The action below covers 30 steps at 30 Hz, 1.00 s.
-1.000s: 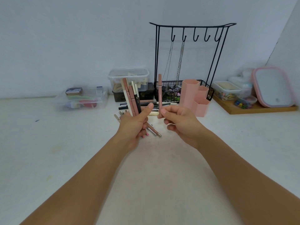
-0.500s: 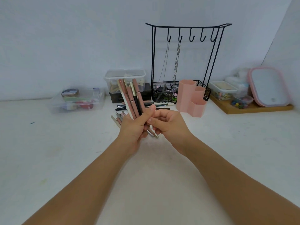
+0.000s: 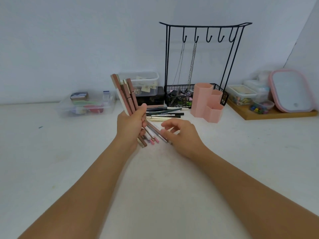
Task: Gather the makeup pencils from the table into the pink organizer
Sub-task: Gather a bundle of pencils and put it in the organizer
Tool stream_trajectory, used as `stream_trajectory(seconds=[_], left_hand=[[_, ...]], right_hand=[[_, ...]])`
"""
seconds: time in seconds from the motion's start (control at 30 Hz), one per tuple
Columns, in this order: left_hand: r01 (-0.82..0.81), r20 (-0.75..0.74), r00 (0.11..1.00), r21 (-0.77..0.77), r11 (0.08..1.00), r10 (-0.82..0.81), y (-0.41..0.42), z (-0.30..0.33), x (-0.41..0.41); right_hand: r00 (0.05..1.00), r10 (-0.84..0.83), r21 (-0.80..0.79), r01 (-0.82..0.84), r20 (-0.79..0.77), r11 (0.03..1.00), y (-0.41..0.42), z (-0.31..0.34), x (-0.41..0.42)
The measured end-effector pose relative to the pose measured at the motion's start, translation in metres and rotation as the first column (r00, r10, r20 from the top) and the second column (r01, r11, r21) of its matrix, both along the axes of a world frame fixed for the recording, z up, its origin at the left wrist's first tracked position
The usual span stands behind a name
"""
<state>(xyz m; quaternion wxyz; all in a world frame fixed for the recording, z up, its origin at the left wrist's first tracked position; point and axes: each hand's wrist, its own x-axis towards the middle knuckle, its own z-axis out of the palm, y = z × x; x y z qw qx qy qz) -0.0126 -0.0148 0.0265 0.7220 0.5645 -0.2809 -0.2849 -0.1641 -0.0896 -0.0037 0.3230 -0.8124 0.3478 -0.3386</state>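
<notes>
Several pencils (image 3: 126, 94) stand as a bundle in my left hand (image 3: 130, 125), whose grip is clenched round their middle; the tops fan upward and to the left, the lower ends (image 3: 146, 138) stick out beneath the fist. My right hand (image 3: 181, 133) hovers low over the worktop (image 3: 51, 169) just right of those lower ends, fingers loosely curled and released, grasping nothing I can see. More pencils (image 3: 164, 113) lie flat on the worktop behind both hands, roughly parallel, pointing left to right. The organizer (image 3: 206, 102), pink with three hexagonal cups, stands upright just right of that loose pile, well apart from the bundle. Behind it is a black wire rack (image 3: 203, 66) with chains on its hooks. A clear box (image 3: 86, 105) sits at left; a pink-framed mirror (image 3: 291, 91) leans at far right on a wooden tray (image 3: 269, 114).
</notes>
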Motion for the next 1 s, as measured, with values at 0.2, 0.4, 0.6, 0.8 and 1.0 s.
stream_trajectory(seconds=[0.2,0.4,0.6,0.8,1.0], left_hand=[[-0.133,-0.065,0.988,0.112,0.985,0.141,-0.004,-0.003,0.014],[-0.144,-0.065,0.985,0.199,0.969,0.160,-0.008,-0.010,0.017],[-0.088,-0.022,0.996,0.151,0.985,0.092,-0.007,-0.010,0.011],[0.039,-0.090,0.996,0.113,0.993,-0.028,-0.005,-0.009,-0.003],[0.240,-0.154,0.962,0.094,0.966,-0.225,-0.002,-0.010,-0.014]], right_hand=[[0.974,0.087,-0.102,-0.111,-0.211,0.989,0.000,-0.003,0.010],[0.983,-0.042,-0.141,0.017,-0.177,0.990,-0.007,0.000,0.005],[0.964,-0.220,-0.101,0.206,-0.152,0.973,-0.019,0.005,-0.009],[0.965,-0.187,-0.081,0.175,-0.183,0.981,-0.023,0.007,-0.011],[0.948,-0.049,0.378,-0.078,0.314,0.922,-0.011,0.020,-0.010]])
